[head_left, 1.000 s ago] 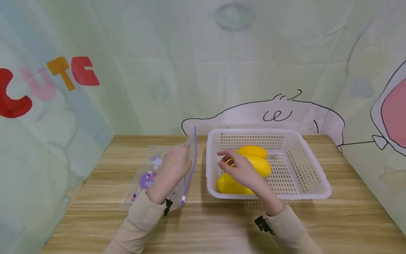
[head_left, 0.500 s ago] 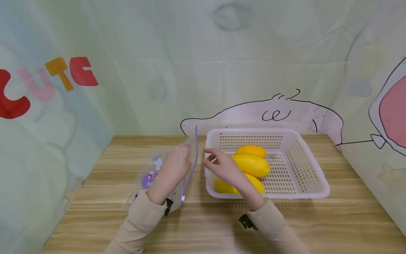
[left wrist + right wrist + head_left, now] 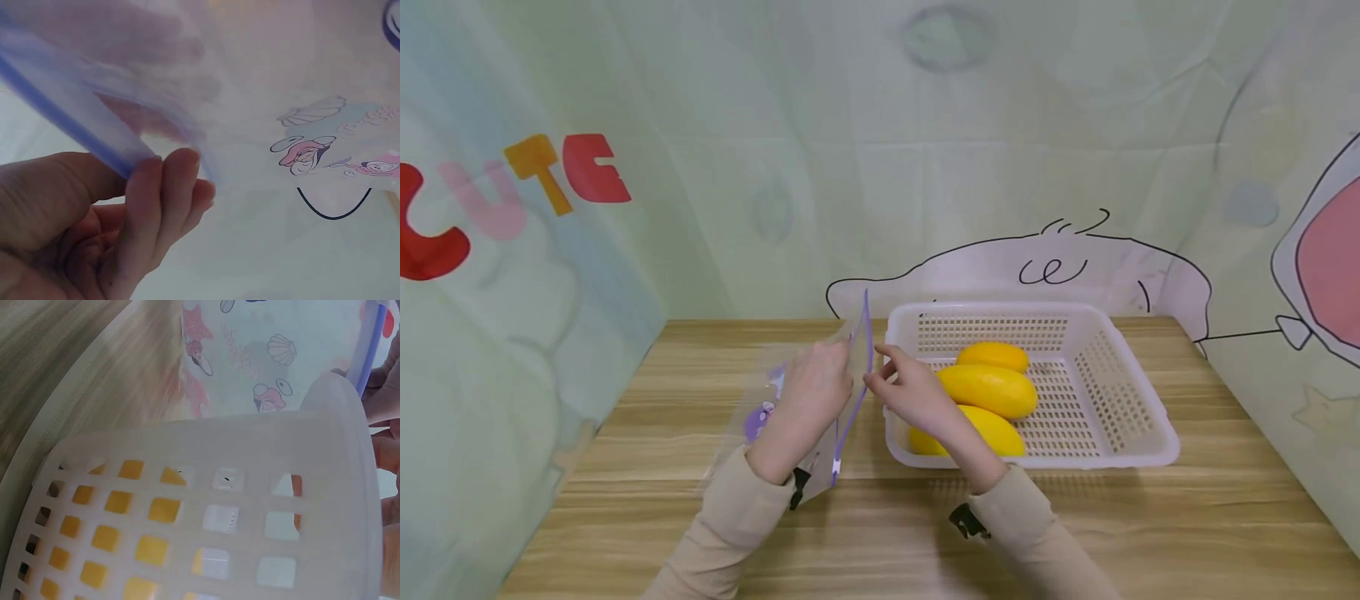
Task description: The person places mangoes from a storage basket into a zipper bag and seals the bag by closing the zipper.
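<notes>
A clear bag (image 3: 760, 421) with cartoon prints and a purple zip edge (image 3: 867, 333) stands partly raised left of the basket. My left hand (image 3: 808, 400) grips it close to that edge; in the left wrist view the thumb and fingers of the left hand (image 3: 125, 219) pinch the plastic. My right hand (image 3: 917, 400) reaches over the basket's left rim, thumb and forefinger apart, their tips at the purple edge; whether they touch it is unclear. The right wrist view shows part of a hand (image 3: 390, 456) beside the purple edge (image 3: 369, 347).
A white perforated basket (image 3: 1138, 392) stands on the wooden table (image 3: 895, 533), holding three yellow oblong items (image 3: 996, 392). Its wall (image 3: 250, 440) fills much of the right wrist view. A printed cloth (image 3: 737, 208) hangs behind and at the sides.
My right hand has moved left from above the yellow items to the bag's purple edge. The left hand has stayed on the bag, whose raised edge has shifted slightly right.
</notes>
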Motion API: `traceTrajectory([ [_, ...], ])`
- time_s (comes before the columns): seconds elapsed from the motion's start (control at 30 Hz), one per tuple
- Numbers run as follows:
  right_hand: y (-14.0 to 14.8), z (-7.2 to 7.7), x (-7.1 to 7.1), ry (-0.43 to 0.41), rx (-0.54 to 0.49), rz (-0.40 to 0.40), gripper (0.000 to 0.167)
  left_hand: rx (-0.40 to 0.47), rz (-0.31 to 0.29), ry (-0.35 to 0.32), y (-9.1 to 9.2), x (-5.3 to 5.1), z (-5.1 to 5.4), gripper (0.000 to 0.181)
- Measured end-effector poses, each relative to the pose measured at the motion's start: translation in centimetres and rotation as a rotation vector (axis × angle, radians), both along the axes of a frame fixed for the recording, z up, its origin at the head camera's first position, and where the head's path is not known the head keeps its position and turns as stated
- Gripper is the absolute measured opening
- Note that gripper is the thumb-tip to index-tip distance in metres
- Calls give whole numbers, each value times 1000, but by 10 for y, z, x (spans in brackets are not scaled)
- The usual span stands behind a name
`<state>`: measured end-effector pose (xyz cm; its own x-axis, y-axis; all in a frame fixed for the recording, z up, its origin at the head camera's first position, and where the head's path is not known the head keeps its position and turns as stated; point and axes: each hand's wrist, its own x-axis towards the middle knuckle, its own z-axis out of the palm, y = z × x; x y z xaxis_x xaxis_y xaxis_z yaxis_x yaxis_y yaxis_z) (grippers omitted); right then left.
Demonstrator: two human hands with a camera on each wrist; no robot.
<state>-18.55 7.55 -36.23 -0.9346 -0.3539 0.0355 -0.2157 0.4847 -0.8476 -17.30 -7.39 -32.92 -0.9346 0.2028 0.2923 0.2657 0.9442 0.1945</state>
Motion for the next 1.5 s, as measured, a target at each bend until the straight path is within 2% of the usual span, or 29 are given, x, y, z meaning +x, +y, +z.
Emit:
traceTrajectory([
  [0.17, -3, 1, 1, -25, -58, 6, 56, -11, 16, -12, 1, 2, 4, 7],
  [0.37, -4, 1, 2, -30, -73, 16, 58, -10, 31, -23, 1, 4, 7, 10],
  [0.43, -4, 1, 2, -35, -72, 16, 58, -4, 21, -7, 1, 4, 7, 9],
  [0.73, -2, 2, 1, -80, -122, 16, 60, 55, -23, 118, -4, 5, 9, 6],
  [0.93, -2, 2, -1, -73, -139, 14, 61, 64, -17, 211, -7, 5, 10, 8],
  [1.1, -2, 3, -2, -64, -137, 10, 61, 71, 4, 227, -12, 5, 11, 5],
  [1.27, -1, 3, -2, -71, -138, -2, 62, 93, -8, 257, -17, 7, 13, 5],
  [1.5, 2, 0, -3, -99, -133, -35, 62, 116, 10, 363, -25, 6, 14, 11],
])
